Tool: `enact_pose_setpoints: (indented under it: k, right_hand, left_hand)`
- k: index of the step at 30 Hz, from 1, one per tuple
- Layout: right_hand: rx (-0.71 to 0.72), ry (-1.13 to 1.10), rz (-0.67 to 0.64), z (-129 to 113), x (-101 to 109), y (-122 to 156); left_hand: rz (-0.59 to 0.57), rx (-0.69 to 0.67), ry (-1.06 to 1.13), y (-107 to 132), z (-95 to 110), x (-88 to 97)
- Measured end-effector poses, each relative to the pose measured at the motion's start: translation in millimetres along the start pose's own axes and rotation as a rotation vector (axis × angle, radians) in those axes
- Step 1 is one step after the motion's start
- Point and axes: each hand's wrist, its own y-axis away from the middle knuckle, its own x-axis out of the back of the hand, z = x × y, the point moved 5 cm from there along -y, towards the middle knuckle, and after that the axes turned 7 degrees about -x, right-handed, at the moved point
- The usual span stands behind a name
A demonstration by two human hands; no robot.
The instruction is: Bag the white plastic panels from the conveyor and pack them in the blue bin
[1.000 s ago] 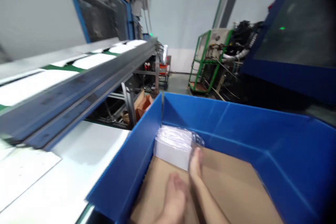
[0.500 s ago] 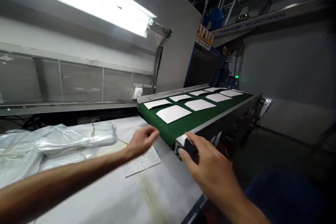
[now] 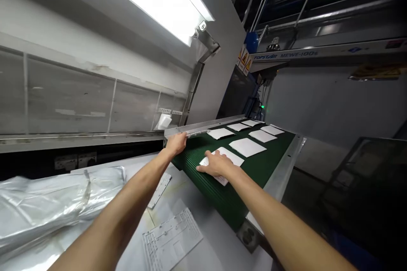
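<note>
My left hand [image 3: 177, 143] is closed at the left near corner of a green conveyor belt [image 3: 203, 194]. Its fingers are curled around the near end of a white plastic panel [image 3: 199, 133], which shows as a narrow strip along the belt's side rail. Over another white plastic panel [image 3: 233, 157], my right hand [image 3: 216, 163] lies with thumb and fingers spread. That panel rests on the belt, partly covered by the hand. Several more white panels [image 3: 247, 147] lie beyond it in two rows.
On the white-covered table [image 3: 219, 237] are a ribbed white panel [image 3: 173, 239] and a smaller-looking one [image 3: 160, 190], partly behind my left forearm. Clear plastic-wrapped bundles [image 3: 63, 201] lie at left. A lit lamp [image 3: 165, 0] hangs above. Metal rails [image 3: 282, 167] border the belt.
My left hand has moved forward to the panel at the belt's left side. My right hand has left the belt's near corner and come over the nearest panel. The view has shifted and tilted.
</note>
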Motion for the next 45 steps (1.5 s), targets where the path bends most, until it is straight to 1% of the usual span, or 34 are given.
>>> enact_pose_setpoints:
  k: [2,3,4,5,6,8,9,11,12,13,15,17,18,19,20,22,23,25,26,28,29,30,32,33,34,35,36,38,40,43,44,45]
  right_hand:
    - [0.007,0.008,0.095,4,15,15]
    - [0.008,0.003,0.148,8,27,25]
    - [0.006,-0.01,0.197,13,40,38]
    - [0.002,-0.03,0.245,19,53,53]
    - [-0.004,-0.059,0.29,24,64,70]
    - [-0.013,-0.136,0.379,30,80,113]
    - [0.003,-0.187,0.431,28,82,139]
    - [0.098,-0.31,0.569,16,75,203]
    - [0.303,-0.466,0.698,2,70,243]
    - [0.445,-0.517,0.707,-12,57,279]
    - [0.77,-0.553,0.612,-43,25,348]
    - [1.272,-0.525,0.471,-74,-9,411]
    - [1.471,-0.484,0.415,-83,-25,435]
    - [1.615,-0.428,0.368,-89,-40,451]
    - [1.684,-0.372,0.34,-94,-53,460]
    - [1.649,-0.313,0.336,-96,-73,462]
    - [1.595,-0.309,0.34,-95,-80,460]
    - [1.435,-0.327,0.33,-90,-92,453]
    - [1.343,-0.348,0.301,-87,-97,450]
    - [1.139,-0.453,0.195,-82,-104,445]
    - [0.995,-0.547,0.13,-80,-107,441]
    - [0.809,-0.671,0.058,-77,-110,437]
    - [0.369,-0.955,-0.125,-71,-122,431]
    - [0.184,-1.087,-0.23,-70,-129,433]
    - [0.065,-1.2,-0.329,-73,-135,437]
    - [0.015,-1.289,-0.407,-79,-139,443]
    - [0.016,-1.346,-0.459,-84,-141,449]
    - [0.04,-1.382,-0.478,-91,-142,458]
    - [0.027,-1.349,-0.426,-89,-143,464]
    - [0.045,-1.249,-0.236,-80,-138,464]
    - [0.067,-1.222,-0.198,-78,-137,463]
    - [0.084,-1.215,-0.2,-77,-138,461]
  left_hand:
    - [0.028,0.045,0.075,14,-4,32.8]
    - [0.019,0.069,0.121,28,-6,50.4]
    - [-0.01,0.096,0.172,47,-8,67.5]
    - [-0.053,0.128,0.223,72,-10,83.8]
    - [-0.102,0.162,0.266,102,-13,99.0]
    - [-0.214,0.265,0.391,176,-19,124.6]
    - [-0.279,0.342,0.491,216,-21,134.0]
    - [-0.411,0.537,0.755,298,-23,146.3]
    - [-0.471,0.637,0.888,337,-22,150.2]
    - [-0.516,0.724,0.995,371,-20,153.5]
    - [-0.565,0.838,1.1,426,-16,159.5]
    - [-0.597,0.894,1.129,465,-12,164.8]
    - [-0.62,0.902,1.133,479,-9,167.5]
    - [-0.65,0.891,1.131,489,-6,170.4]
    - [-0.677,0.864,1.121,497,-2,173.4]
    - [-0.695,0.778,1.085,506,6,179.6]
    - [-0.684,0.725,1.057,508,11,182.4]
    - [-0.632,0.609,0.977,508,18,186.9]
    - [-0.603,0.547,0.921,508,22,188.4]
    - [-0.545,0.436,0.775,508,30,190.8]
    - [-0.515,0.397,0.694,509,34,191.9]
    - [-0.483,0.369,0.617,510,37,193.3]
    - [-0.436,0.326,0.498,516,43,196.4]
    - [-0.433,0.308,0.462,519,47,197.8]
    - [-0.449,0.294,0.438,523,50,198.7]
    - [-0.472,0.284,0.417,526,53,199.6]
    - [-0.495,0.278,0.393,530,56,200.7]
    - [-0.518,0.278,0.333,533,58,203.8]
    - [-0.532,0.276,0.278,532,60,205.7]
    - [-0.605,0.26,0.26,528,63,203.4]
    - [-0.631,0.257,0.276,526,64,202.4]
    - [-0.653,0.263,0.302,525,63,201.7]
